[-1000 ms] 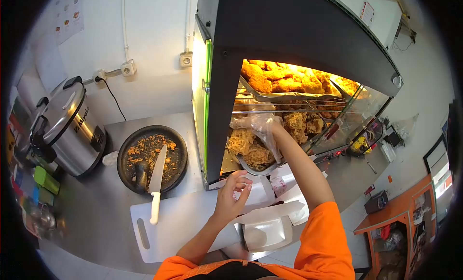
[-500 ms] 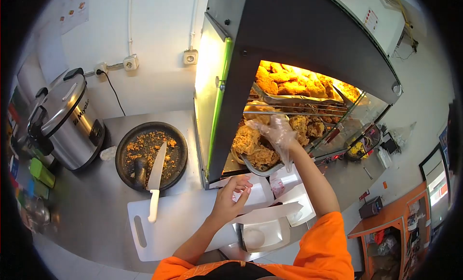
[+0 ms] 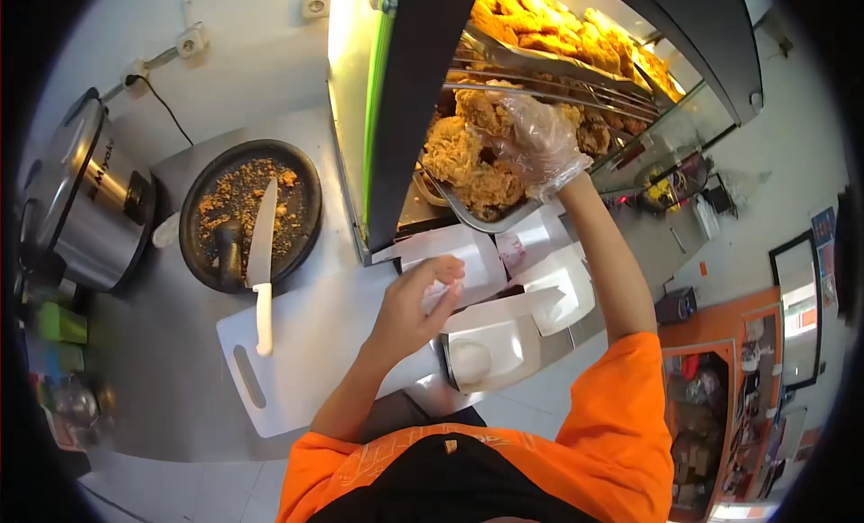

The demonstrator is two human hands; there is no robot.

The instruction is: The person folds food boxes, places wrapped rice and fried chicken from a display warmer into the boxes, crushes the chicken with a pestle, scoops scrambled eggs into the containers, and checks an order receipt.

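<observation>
My right hand [image 3: 538, 140], in a clear plastic glove, reaches inside a lit display cabinet [image 3: 403, 118]. Its fingers close around a piece of fried chicken [image 3: 484, 109] at the back of a metal tray [image 3: 490, 224]; the fingertips are partly hidden. More fried chicken [image 3: 450, 152] lies in front and to the left. My bare left hand [image 3: 418, 298] hovers near the white boxes, fingers loosely curled, thumb apart, holding nothing. Below the cabinet opening stand white paper boxes [image 3: 459, 253]. An open white box [image 3: 513, 347] near me has a rounded white item [image 3: 470, 361] inside.
A knife [image 3: 262, 253] rests across a crumb-filled black stone mortar [image 3: 310, 212] and a white cutting board [image 3: 306, 343]. A pestle [image 3: 229, 253] lies in the mortar. A steel Miyako cooker [image 3: 94, 199] stands left. An upper tray [image 3: 576, 59] holds more chicken.
The view has tilted downward and moved closer to the cabinet. My gloved right hand has closed around a chicken piece at the tray's back. My left hand stays by the boxes.
</observation>
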